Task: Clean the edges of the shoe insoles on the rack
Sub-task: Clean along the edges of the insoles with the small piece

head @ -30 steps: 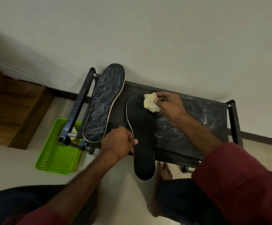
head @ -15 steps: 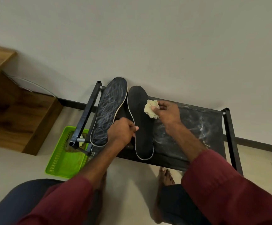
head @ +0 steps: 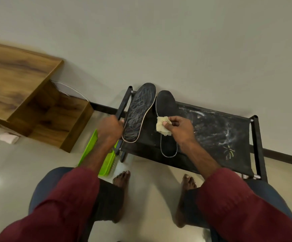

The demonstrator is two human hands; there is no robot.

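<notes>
Shift: left hand point(head: 109, 131) has gone from the gap between the two insoles to the outer side of the scuffed black foam insole point(head: 140, 110); right hand point(head: 182, 131) has slid its cloth from near the toe toward the middle of the plain black foam insole with a pale rim point(head: 166, 105).
Left grip: fingers are curled at the scuffed insole's outer edge, thumb tip against it. Blur hides whether they hold the insole or the rack bar behind it, so I cannot tell.
Right grip: thumb and fingers pinch the crumpled cream cloth point(head: 161, 127), which sits over the plain insole's left rim.
Insoles: both lie side by side, toes toward the wall, on the dusty fabric top of the black metal-framed rack point(head: 220, 130). The scuffed one's toe pokes past the back bar.
Risk, sliding: no hand pins the plain insole now, so a firm wipe along its rim would likely drag it across the fabric instead of cleaning it.
Risk, falling: the scuffed insole sits at the rack's left end, and a hasty tug could tip it off toward the bright green plastic basket point(head: 89, 147) below.
Risk, re-soiling: white dust smeared on the fabric top could come back onto a wiped rim or the cloth.
Risk, missed edge: the plain insole's right rim is partly hidden under the right hand, so it is easy to skip.
</notes>
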